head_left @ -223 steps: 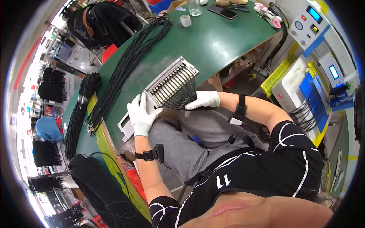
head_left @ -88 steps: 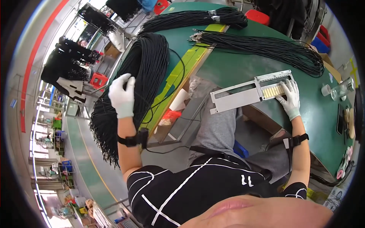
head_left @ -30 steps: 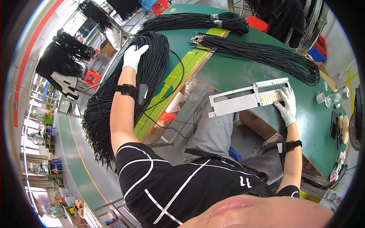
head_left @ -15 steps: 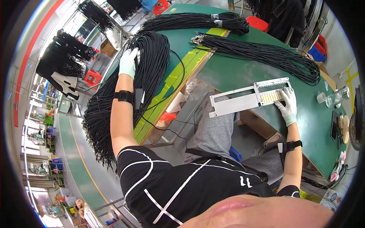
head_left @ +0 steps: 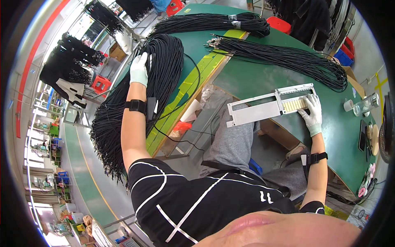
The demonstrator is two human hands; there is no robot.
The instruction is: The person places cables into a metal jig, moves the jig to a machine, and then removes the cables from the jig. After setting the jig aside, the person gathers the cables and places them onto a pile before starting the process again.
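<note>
A thick bundle of looped black cables (head_left: 166, 61) lies over the left part of the green table, its ends hanging off the side. On its upper left part rests my left hand (head_left: 139, 70) in a white glove, fingers together and curled in among the cables. To the right, my white-gloved right hand (head_left: 313, 114) grips the right end of a silver metal frame (head_left: 255, 114). Its fingers lie over a row of pale yellow strips (head_left: 294, 105) set in the frame. The frame reaches left past the table edge, above my knee. Cables partly hide my left fingertips.
Two more black cable bundles lie farther back, one (head_left: 205, 23) across the far side and one (head_left: 284, 59) to the right. A yellow-green strip (head_left: 189, 90) edges the left tabletop. A glass jar (head_left: 366, 105), a white cup (head_left: 348, 106) and a phone (head_left: 362, 136) sit at right.
My left hand has shifted slightly down and its fingers are closer together on the cables. My right hand and the metal frame are almost unmoved.
</note>
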